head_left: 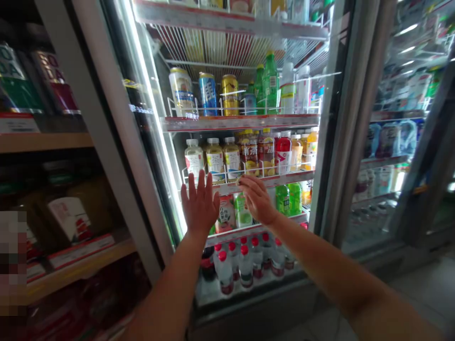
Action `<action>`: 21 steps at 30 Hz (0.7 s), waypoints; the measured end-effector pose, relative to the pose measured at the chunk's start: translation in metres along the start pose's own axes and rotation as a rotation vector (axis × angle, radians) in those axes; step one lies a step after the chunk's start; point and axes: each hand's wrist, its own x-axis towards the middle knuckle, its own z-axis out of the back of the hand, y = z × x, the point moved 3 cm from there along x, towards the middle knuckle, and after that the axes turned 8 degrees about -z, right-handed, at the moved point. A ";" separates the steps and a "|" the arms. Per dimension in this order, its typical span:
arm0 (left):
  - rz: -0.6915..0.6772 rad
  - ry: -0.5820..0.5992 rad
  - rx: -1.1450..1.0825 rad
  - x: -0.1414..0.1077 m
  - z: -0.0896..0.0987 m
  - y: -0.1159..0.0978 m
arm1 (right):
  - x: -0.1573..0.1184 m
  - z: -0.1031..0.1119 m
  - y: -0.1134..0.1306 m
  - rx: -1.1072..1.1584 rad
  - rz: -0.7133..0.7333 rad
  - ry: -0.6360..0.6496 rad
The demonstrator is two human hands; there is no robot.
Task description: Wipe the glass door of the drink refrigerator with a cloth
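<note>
**Lit drinks cooler (329,189): left grip (199,206) spread, right grip (256,199) bent**

Bare hands, both raised in front of the middle shelves. Left grip: wide open, digits apart and pointing up, nothing in it. Right grip: digits bent together, pointing left; can't tell whether anything is pinched at the tips. Contact with anything: can't tell for either.

Nearest stock: three pale-labelled bottles (215,161), white caps, upright at the left end of their shelf. Left fingertips overlap the low part of the first one; right fingertips sit by the shelf edge below the third. Same row, going right: yellow-capped bottles (266,151), then a red bottle (283,151).

Shelf below: red-labelled container (225,213) between the hands, green bottle (242,212) partly behind the right one. Shelf above: blue can (208,94), gold can (230,94), green bottles further right. Bottom: red-capped clear bottles (246,267). Dim wooden shelving (81,263) to the left, second cooler (386,116) to the right, blurred.
</note>
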 end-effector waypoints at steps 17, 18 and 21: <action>-0.045 -0.036 0.055 0.001 -0.001 -0.001 | -0.034 0.014 -0.012 -0.077 0.148 0.172; -0.052 -0.041 0.064 0.001 -0.001 -0.001 | -0.039 0.014 -0.009 -0.069 0.220 0.235; -0.056 -0.039 0.075 0.001 -0.002 -0.001 | -0.030 0.021 -0.014 -0.067 0.315 0.286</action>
